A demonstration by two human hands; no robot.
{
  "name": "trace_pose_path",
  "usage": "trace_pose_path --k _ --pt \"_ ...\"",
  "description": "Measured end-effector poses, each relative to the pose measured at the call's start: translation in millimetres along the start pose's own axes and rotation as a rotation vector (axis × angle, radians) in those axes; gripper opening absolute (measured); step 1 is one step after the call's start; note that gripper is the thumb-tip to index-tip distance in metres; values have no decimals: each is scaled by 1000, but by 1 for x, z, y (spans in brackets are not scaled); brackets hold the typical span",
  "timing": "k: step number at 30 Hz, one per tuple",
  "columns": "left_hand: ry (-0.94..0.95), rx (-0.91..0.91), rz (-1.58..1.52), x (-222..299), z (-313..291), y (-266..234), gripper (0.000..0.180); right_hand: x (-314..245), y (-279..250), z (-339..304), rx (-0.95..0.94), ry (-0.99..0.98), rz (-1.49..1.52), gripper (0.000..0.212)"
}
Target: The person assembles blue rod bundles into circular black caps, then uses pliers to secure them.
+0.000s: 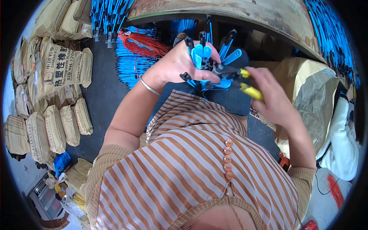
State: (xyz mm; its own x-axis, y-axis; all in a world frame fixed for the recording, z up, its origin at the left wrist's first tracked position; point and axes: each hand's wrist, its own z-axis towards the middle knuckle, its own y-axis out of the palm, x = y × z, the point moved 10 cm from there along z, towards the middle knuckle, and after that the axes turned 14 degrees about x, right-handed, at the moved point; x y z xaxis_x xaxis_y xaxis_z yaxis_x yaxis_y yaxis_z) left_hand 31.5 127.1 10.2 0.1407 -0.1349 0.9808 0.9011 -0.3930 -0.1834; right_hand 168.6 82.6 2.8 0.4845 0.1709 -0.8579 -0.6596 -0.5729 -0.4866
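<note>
Striped top [168, 165], left hand [180, 63] around blue-armed hub [206, 63], right hand [271, 94] around yellow-handled pliers [251, 92], brown sacks [53, 128], contents hidden.

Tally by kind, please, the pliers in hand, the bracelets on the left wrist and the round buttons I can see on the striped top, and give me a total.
Pliers, in the right hand: 1
Bracelet: 1
Buttons: 5
Total: 7

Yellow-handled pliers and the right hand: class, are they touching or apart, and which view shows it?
Touching. The head view shows the yellow-handled pliers held in the right hand, their handles against its fingers and palm.
</note>
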Motion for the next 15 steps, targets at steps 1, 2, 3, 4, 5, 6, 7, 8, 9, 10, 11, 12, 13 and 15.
trace_pose_path --k 1,2,3,4,5,6,7,8,9,10,11,12,13,15 --pt "14 24 56 2 1 -2 36 -18 -14 0 162 -222 -266 71" --pt "29 46 112 4 2 -3 37 -38 -23 -6 326 -442 -532 71" --pt "27 49 114 4 2 -5 37 -33 -23 -5 324 -445 -530 71" --pt "24 -23 43 6 4 2 36 11 1 -3 -3 -52 -85 69" --pt "20 -95 -26 8 5 8 36 39 34 -19 -324 338 369 66" --pt "16 -167 -96 10 6 15 36 37 62 -49 -640 724 829 63" --pt "12 -162 -92 8 5 13 36 36 63 -46 -646 722 829 63" --pt "35 -128 -89 7 5 9 36 33 61 -39 -623 649 750 63" --pt "58 -94 -85 7 5 5 36 29 59 -32 -597 578 672 63" --pt "82 -62 -82 8 5 1 36 25 57 -26 -568 506 595 64" --pt "80 -62 -80 8 4 2 36 21 60 -26 -570 505 597 64" --pt "79 -22 -32 9 3 0 36 14 36 -4 -262 192 249 65" --pt "77 18 17 11 3 -2 36 -9 9 4 49 -119 -96 65" --pt "71 61 68 12 5 -6 36 -40 -15 -1 360 -432 -436 66"
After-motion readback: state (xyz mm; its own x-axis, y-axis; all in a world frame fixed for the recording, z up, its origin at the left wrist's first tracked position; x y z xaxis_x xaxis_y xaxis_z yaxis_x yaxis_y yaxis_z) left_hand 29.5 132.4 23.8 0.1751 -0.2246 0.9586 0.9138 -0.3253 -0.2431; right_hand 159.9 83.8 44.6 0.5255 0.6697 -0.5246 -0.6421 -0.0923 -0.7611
